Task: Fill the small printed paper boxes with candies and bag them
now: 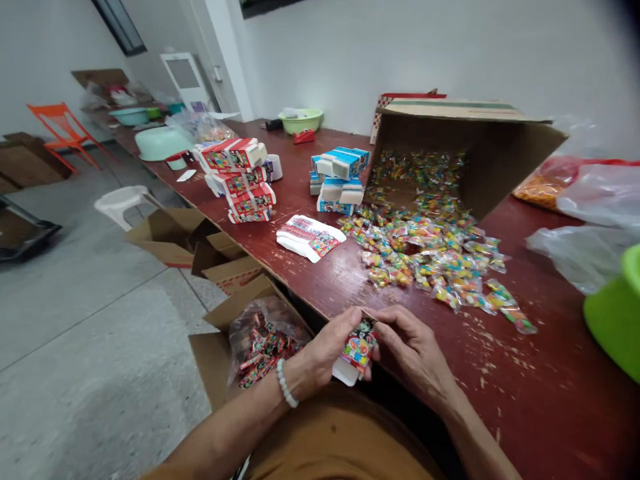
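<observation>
Small printed box point(358, 343) in both hands, right at the near edge of the surface point(545, 407), white flap end pointing down. Left hand point(323, 350): fingers clamped on the box's left side; pale bead bracelet point(286, 385) at wrist. Right hand point(420, 347): thumb and fingers closed on the box's upper right corner. Flattened boxes point(310, 237) overlap in a pile near the same edge; red boxes point(245, 183) stacked farther left along it. Blue boxes point(340, 177) stacked toward the far edge. Wrapped candies point(425, 250) heaped before and inside a tipped carton point(500, 167). Below the near edge: open carton point(213, 370) holding a clear bag of small wrapped pieces point(265, 350).
</observation>
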The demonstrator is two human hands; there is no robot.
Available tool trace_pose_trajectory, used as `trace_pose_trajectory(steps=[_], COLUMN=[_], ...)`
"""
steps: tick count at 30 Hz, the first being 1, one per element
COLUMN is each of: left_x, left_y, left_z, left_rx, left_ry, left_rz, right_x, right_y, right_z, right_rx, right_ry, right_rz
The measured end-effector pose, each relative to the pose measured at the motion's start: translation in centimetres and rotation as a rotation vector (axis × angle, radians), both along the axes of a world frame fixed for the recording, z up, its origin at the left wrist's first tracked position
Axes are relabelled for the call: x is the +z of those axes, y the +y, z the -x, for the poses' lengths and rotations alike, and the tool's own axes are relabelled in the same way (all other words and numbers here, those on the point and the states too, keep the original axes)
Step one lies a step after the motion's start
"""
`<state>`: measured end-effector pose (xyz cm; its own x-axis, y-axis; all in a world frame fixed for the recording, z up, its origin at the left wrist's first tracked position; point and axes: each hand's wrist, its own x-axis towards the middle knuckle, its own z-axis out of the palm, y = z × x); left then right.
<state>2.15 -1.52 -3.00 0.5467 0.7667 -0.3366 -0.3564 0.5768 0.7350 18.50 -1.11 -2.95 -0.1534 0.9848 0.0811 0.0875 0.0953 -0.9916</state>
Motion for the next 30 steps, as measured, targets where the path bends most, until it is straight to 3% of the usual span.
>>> trace_pose_trajectory(steps=[2, 6, 9, 18, 25, 30], left_x=[0.0, 0.2, 0.3, -0.4, -0.9, -1.1], left_y=[0.1, 0.6, 0.8, 0.8, 0.3, 0.4], left_z=[-0.1, -0.2, -0.1, 0.5, 0.4, 0.3], left_rx=[0.044, 0.042, 0.018, 0.007, 0.035, 0.006], left_ry=[0.086, 0.197, 0.226, 0.257, 0.302, 0.326], left_rz=[0.021, -0.064, -0.115, -0.221, -0.175, -0.139], right_x=[0.3, 0.6, 0.9, 1.2, 1.1, 0.8], right_y=[0.3, 0.9, 1.1, 1.1, 0.8, 1.3], right_z=[0.3, 0.9, 1.2, 1.6, 0.3, 0.0], right_rx=[-0.001, 0.096, 0.13, 0.0, 0.062, 0.05], right_ry=[0.047, 0.34, 0.451, 0.461, 0.036, -0.007], right_rz=[0.078, 0.34, 0.413, 0.343, -0.034, 0.044])
